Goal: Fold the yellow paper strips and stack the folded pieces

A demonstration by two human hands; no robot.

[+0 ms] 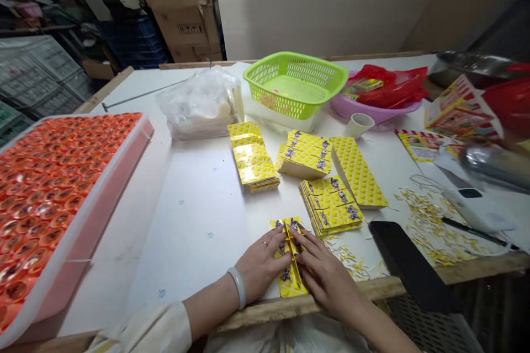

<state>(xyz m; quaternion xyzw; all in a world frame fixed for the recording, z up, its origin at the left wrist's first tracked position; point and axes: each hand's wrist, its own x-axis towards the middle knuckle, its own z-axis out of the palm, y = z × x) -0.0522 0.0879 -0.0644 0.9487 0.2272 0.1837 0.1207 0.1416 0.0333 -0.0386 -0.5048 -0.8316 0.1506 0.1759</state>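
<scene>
Near the front edge of the table, a yellow printed card [285, 284] lies between my hands, its middle raised into upright folded flaps. My left hand [265, 262] grips the left side, fingertips pressed against the raised fold. From the right, my right hand [325, 270] closes its fingers on the other side of the same card. Just beyond stands a stack of yellow cards with cartoon figures [331, 207]. Behind it are another card stack [308, 151], a shiny yellow stack [253, 154] and a long yellow patterned piece [360, 171].
A white-rimmed tray of orange-capped items [143, 129] fills the left side. A clear plastic bag [199, 105], green basket [296, 105], purple basin [383, 113] and white cup [359, 124] stand farther back. A black phone [409, 265], pen [474, 233] and yellow scraps [430, 226] lie right.
</scene>
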